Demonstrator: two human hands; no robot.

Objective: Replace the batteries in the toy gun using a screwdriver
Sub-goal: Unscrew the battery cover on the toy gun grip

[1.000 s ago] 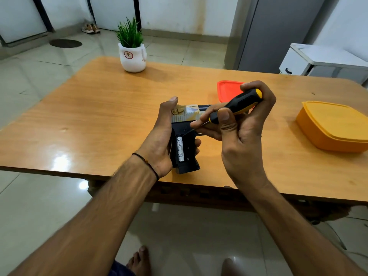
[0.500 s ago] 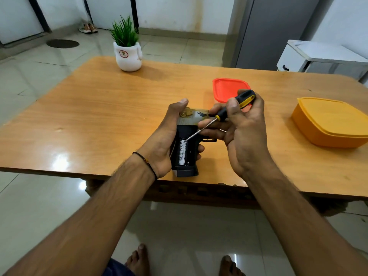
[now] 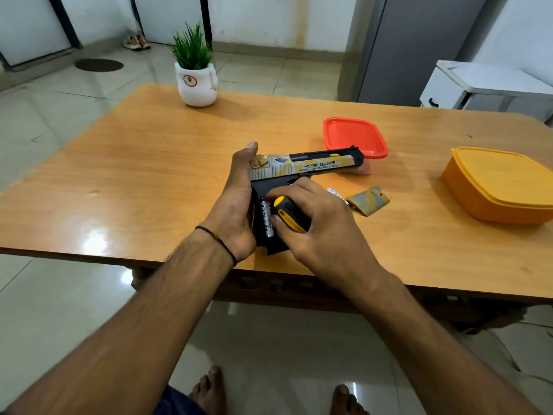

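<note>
Gripping the toy gun (image 3: 305, 166) by the back of its handle, the left hand (image 3: 236, 211) keeps it low over the table (image 3: 143, 175). The right hand (image 3: 324, 232), curled round the screwdriver (image 3: 289, 216), covers the open handle. A battery (image 3: 266, 218) shows between the two hands. Just right of that hand lie a loose cover (image 3: 370, 200) and a half-hidden silvery piece (image 3: 335, 193). A red container (image 3: 353, 136) sits past the muzzle, an orange box (image 3: 502, 184) farther right. The screwdriver's shaft is hidden.
</note>
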